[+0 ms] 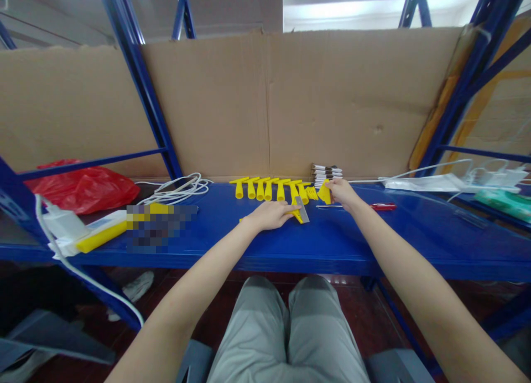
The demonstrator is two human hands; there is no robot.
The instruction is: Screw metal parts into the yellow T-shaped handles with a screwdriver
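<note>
My left hand (270, 216) is closed on a yellow scraper with a flat metal blade (304, 211), held low over the blue shelf top. A little farther back and to the right, my right hand (342, 192) pinches a small, flat yellow plastic piece (324, 193). Behind my left hand, several yellow plastic handles (260, 190) with T-shaped tops lie in a row. Small yellow pieces (311, 193) rest between that row and my right hand. A screwdriver with a red handle (382, 206) lies to the right, its shaft reaching under my right hand.
Stacked thin packets (326, 174) stand against the cardboard back panel (323, 106). Left are a coiled white cable (182, 189), a red plastic bag (91, 189) and a yellow-white box-like item (103, 233). White cables and a flat pouch (423, 182) lie right. Blue uprights (145, 89) frame the shelf.
</note>
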